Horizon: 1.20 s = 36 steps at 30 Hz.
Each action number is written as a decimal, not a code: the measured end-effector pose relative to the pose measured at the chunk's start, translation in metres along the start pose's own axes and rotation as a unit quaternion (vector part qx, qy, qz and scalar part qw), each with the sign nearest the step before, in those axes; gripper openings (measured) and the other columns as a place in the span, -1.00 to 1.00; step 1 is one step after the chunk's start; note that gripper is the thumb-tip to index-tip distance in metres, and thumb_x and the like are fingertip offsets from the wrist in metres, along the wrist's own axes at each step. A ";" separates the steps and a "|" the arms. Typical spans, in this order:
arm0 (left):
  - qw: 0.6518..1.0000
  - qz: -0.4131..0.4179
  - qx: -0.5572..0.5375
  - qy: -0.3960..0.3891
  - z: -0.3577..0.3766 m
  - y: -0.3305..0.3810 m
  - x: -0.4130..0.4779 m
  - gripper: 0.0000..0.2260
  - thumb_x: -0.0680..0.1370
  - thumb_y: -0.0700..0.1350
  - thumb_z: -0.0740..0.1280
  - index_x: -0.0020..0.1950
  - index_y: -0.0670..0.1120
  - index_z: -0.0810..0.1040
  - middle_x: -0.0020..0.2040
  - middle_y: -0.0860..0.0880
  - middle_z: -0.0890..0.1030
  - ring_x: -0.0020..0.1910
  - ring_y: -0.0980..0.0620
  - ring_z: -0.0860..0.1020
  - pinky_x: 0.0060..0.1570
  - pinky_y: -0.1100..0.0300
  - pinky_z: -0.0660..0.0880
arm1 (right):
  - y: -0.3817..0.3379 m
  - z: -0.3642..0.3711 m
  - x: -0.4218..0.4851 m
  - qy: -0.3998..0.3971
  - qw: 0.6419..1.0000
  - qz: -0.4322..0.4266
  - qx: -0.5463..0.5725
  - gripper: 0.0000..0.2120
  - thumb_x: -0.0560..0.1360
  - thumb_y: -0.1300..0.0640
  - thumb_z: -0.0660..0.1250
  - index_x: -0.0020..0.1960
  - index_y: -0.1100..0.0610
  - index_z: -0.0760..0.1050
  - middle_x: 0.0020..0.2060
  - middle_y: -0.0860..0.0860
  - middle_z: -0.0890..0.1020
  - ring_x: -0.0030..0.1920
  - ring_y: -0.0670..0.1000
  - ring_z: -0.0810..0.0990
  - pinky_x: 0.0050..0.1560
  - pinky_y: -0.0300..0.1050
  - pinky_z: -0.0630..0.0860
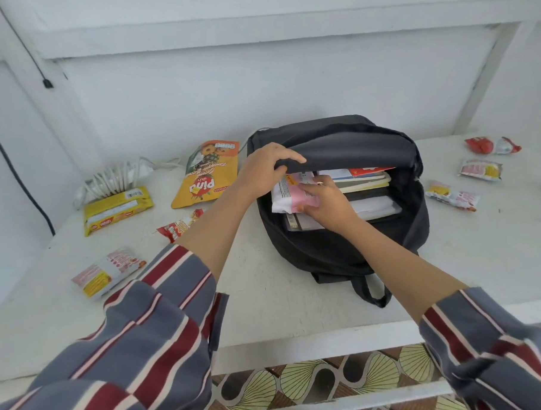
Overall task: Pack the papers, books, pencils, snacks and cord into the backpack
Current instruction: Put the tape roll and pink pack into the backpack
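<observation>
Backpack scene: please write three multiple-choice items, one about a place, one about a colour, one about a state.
1. Where does the yellow pouch lie? A on the table, left of the backpack; B inside it; C on the floor.
2. Which colour is the backpack? A red; B green; C black.
3. How is the backpack's flap? A zipped shut; B lifted by the left hand; C torn off.
Answers: 1 A, it lies flat on the table. 2 C, its fabric is black. 3 B, fingers grip the raised flap.
</observation>
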<state>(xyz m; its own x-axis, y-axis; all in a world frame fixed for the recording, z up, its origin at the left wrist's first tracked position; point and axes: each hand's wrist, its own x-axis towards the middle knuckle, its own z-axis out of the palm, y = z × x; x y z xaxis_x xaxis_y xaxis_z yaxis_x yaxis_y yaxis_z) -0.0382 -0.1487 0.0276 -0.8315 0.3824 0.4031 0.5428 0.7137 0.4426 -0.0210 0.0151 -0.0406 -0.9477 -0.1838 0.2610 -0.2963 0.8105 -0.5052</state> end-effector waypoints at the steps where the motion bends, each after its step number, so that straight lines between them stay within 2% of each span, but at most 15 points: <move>1: 1.000 0.001 -0.004 0.000 0.000 -0.001 0.001 -0.66 0.53 -0.34 0.22 0.17 -0.02 0.60 0.22 -0.04 0.54 0.22 0.00 0.47 0.16 0.18 0.38 | 0.002 0.001 0.000 0.024 1.000 -0.001 -0.008 -0.50 0.45 0.07 0.41 0.36 0.06 0.41 0.36 0.10 0.33 0.27 0.11 0.42 0.24 -0.09 0.38; 3: 1.000 0.002 -0.007 -0.001 0.000 -0.002 0.003 -0.67 0.53 -0.33 0.22 0.18 -0.02 0.60 0.22 -0.04 0.54 0.23 0.01 0.46 0.18 0.18 0.37 | 0.007 0.001 -0.004 0.066 0.998 -0.020 -0.003 -0.54 0.39 0.06 0.47 0.27 0.07 0.51 0.27 0.11 0.44 0.20 0.10 0.45 0.15 -0.06 0.43; 5: 1.000 0.003 -0.012 0.000 0.000 -0.003 0.004 -0.67 0.53 -0.33 0.22 0.17 -0.02 0.60 0.22 -0.03 0.55 0.23 0.03 0.46 0.17 0.20 0.36 | 0.010 0.002 -0.009 0.094 0.992 -0.077 0.016 -0.64 0.34 0.14 0.51 0.13 0.12 0.61 0.13 0.13 0.53 0.11 0.13 0.48 0.06 -0.01 0.49; 8: 1.000 0.002 -0.021 0.003 0.001 -0.006 0.007 -0.67 0.53 -0.33 0.23 0.16 -0.02 0.61 0.20 -0.02 0.55 0.22 0.03 0.46 0.18 0.15 0.40 | 0.013 0.010 -0.015 0.124 0.978 -0.166 0.000 -0.81 0.33 0.25 0.50 -0.06 0.18 0.66 -0.09 0.14 0.59 -0.06 0.16 0.55 -0.13 -0.09 0.48; 10: 1.000 -0.001 -0.027 0.001 0.001 -0.008 0.008 -0.68 0.53 -0.33 0.23 0.16 -0.03 0.61 0.21 -0.03 0.55 0.23 0.02 0.46 0.19 0.15 0.40 | 0.014 0.018 -0.016 0.125 0.972 -0.195 -0.039 -0.89 0.37 0.28 0.44 -0.11 0.20 0.66 -0.14 0.14 0.60 -0.14 0.16 0.57 -0.23 -0.02 0.56; 12: 1.000 0.000 -0.031 -0.002 0.001 -0.009 0.010 -0.68 0.53 -0.32 0.23 0.17 -0.03 0.61 0.21 -0.03 0.55 0.23 0.02 0.46 0.19 0.17 0.39 | 0.014 0.024 -0.016 0.125 0.966 -0.208 -0.087 -0.88 0.37 0.27 0.39 -0.11 0.20 0.65 -0.15 0.16 0.60 -0.19 0.19 0.58 -0.34 0.02 0.58; 15: 1.000 -0.001 -0.029 -0.003 0.002 -0.010 0.011 -0.69 0.53 -0.32 0.23 0.17 -0.02 0.60 0.21 -0.02 0.55 0.23 0.04 0.46 0.17 0.20 0.38 | 0.014 0.028 -0.014 0.123 0.960 -0.215 -0.128 -0.81 0.29 0.33 0.48 -0.10 0.21 0.65 -0.15 0.18 0.61 -0.24 0.20 0.58 -0.42 -0.01 0.58; 19: 0.999 0.000 -0.042 -0.001 0.003 -0.013 0.012 -0.68 0.52 -0.32 0.23 0.15 -0.02 0.61 0.19 -0.01 0.57 0.22 0.05 0.47 0.16 0.18 0.41 | 0.014 0.029 -0.002 0.123 0.964 -0.196 -0.130 -0.78 0.27 0.35 0.51 -0.11 0.20 0.65 -0.14 0.18 0.61 -0.25 0.22 0.58 -0.43 0.02 0.57; 23: 0.999 0.000 -0.050 -0.005 0.003 -0.015 0.013 -0.67 0.52 -0.32 0.23 0.15 -0.01 0.61 0.19 0.00 0.57 0.21 0.05 0.47 0.17 0.16 0.41 | 0.016 0.031 0.014 0.130 0.969 -0.184 -0.102 -0.89 0.31 0.32 0.44 -0.18 0.19 0.66 -0.17 0.17 0.62 -0.28 0.21 0.58 -0.41 0.02 0.57; 26: 0.998 0.001 -0.061 -0.008 0.003 -0.018 0.014 -0.67 0.51 -0.33 0.24 0.14 0.00 0.61 0.17 0.00 0.57 0.19 0.07 0.48 0.17 0.15 0.43 | 0.017 0.031 0.022 0.139 0.976 -0.164 -0.029 -0.89 0.31 0.34 0.44 -0.18 0.22 0.67 -0.20 0.16 0.63 -0.24 0.20 0.61 -0.28 -0.05 0.58; 31: 0.997 0.008 -0.075 -0.012 0.003 -0.022 0.017 -0.65 0.50 -0.34 0.23 0.13 0.00 0.62 0.14 0.05 0.60 0.18 0.11 0.48 0.19 0.11 0.44 | 0.018 0.032 0.027 0.131 0.982 -0.100 0.087 -0.79 0.33 0.36 0.47 -0.04 0.25 0.66 -0.07 0.18 0.62 -0.06 0.15 0.59 -0.02 -0.12 0.50; 36: 0.997 0.005 -0.078 -0.015 0.003 -0.023 0.019 -0.65 0.50 -0.34 0.23 0.13 -0.01 0.62 0.13 0.06 0.59 0.17 0.13 0.48 0.17 0.14 0.44 | 0.017 0.032 0.030 0.123 0.984 -0.063 0.113 -0.78 0.36 0.33 0.46 0.00 0.25 0.65 -0.02 0.16 0.61 0.01 0.10 0.57 0.03 -0.28 0.41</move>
<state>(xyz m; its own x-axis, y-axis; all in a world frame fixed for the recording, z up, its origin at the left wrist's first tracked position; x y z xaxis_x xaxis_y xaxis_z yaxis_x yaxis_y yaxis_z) -0.0670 -0.1563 0.0230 -0.8279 0.4085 0.3844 0.5609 0.6108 0.5588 -0.0580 0.0059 -0.0681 -0.8528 -0.1112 0.5103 -0.4539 0.6411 -0.6189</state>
